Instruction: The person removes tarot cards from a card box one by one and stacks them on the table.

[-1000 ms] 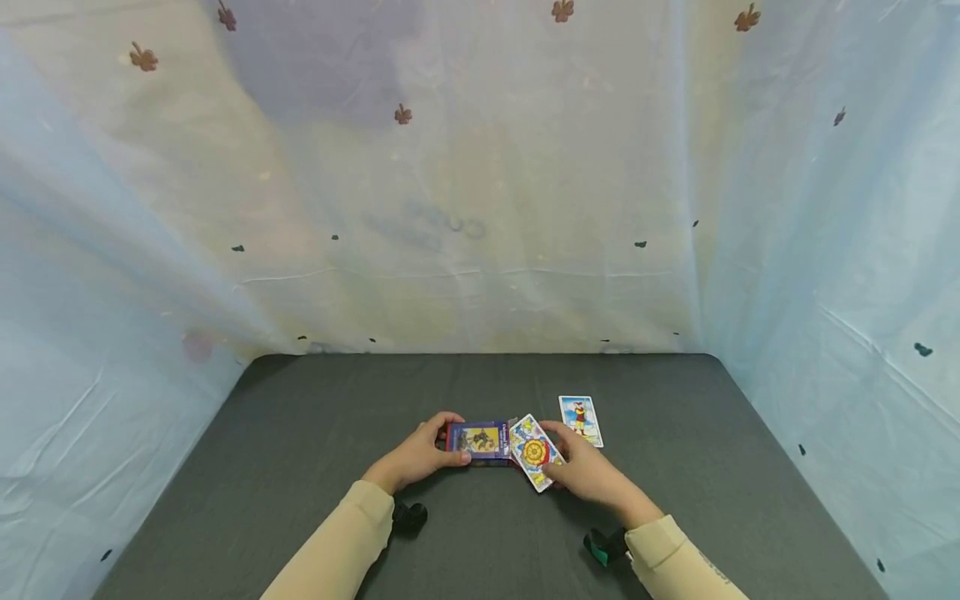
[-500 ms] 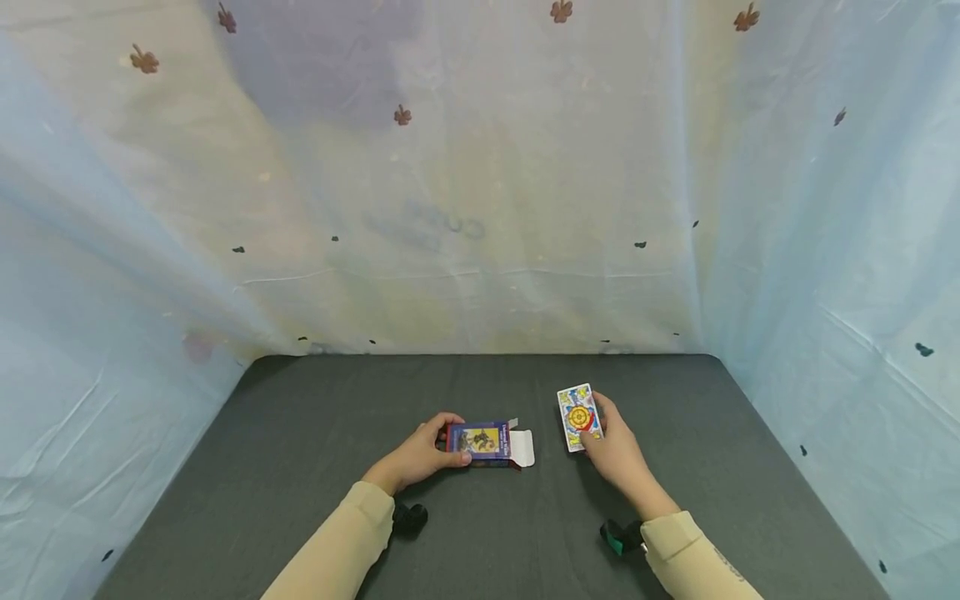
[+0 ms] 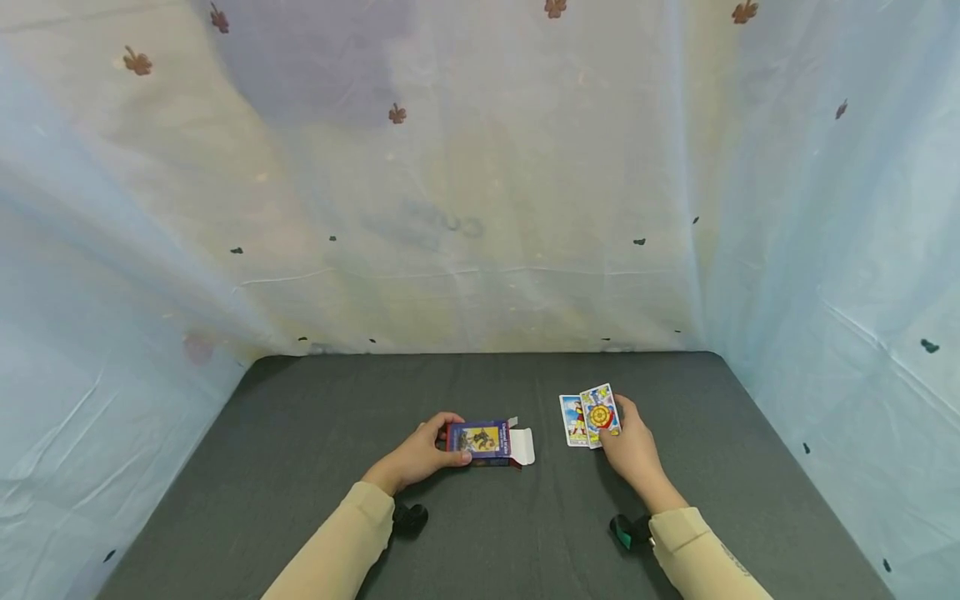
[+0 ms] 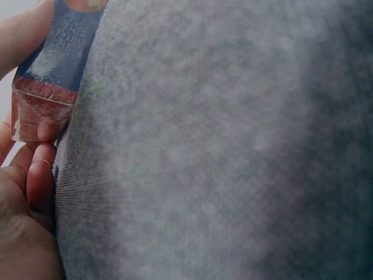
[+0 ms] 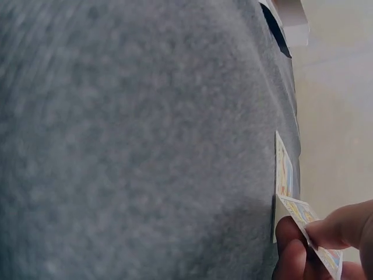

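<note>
My left hand [image 3: 422,454] grips the left end of a blue and purple card box [image 3: 480,440], which lies on the dark table with its white end flap [image 3: 522,447] standing out to the right. In the left wrist view the thumb and fingers hold the box [image 4: 58,55] at its red end. My right hand [image 3: 633,446] pinches a card with a yellow wheel picture [image 3: 600,412] between thumb and fingers. That card is tilted and partly covers a second card [image 3: 572,419], a figure on blue, lying flat on the table. The right wrist view shows the flat card [image 5: 283,169] beyond the pinched one.
The dark grey cloth-covered table [image 3: 337,392] reaches back to a pale hanging curtain [image 3: 480,250] with leaf shapes. Black straps [image 3: 408,520] sit at both wrists.
My right hand has carried the wheel card from the box's open end to the right, over the flat card. The white flap came into view. The left hand has stayed on the box.
</note>
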### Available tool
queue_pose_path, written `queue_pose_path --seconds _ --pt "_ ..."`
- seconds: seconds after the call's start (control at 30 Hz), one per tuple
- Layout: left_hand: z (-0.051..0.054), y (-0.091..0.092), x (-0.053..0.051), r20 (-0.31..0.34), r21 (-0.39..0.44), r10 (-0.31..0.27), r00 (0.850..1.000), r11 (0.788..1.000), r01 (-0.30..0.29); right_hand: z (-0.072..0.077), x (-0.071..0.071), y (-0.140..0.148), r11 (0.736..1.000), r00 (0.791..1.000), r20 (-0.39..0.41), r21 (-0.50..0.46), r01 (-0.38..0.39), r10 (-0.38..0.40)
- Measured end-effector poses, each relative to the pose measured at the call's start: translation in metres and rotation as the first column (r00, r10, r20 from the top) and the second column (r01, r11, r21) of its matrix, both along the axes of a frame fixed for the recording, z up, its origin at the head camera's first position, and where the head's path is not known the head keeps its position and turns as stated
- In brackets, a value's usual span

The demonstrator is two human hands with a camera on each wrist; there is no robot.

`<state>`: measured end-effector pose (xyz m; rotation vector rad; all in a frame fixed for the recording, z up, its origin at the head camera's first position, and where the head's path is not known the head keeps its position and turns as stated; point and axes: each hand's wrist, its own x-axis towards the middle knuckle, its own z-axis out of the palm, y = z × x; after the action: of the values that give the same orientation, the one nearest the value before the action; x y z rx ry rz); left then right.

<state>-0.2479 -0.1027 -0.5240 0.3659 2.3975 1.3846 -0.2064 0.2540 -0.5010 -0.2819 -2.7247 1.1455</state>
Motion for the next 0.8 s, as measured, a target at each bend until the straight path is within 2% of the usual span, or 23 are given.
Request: queue_pose_path --seconds 0.8 --pt "-0.0005 -0.0008 -0.0009 0.011 0.024 -0.009 1.0 1.0 0.009 -0.009 0.0 0.0057 0.994 0.999 0.03 0.1 0.036 -0.039"
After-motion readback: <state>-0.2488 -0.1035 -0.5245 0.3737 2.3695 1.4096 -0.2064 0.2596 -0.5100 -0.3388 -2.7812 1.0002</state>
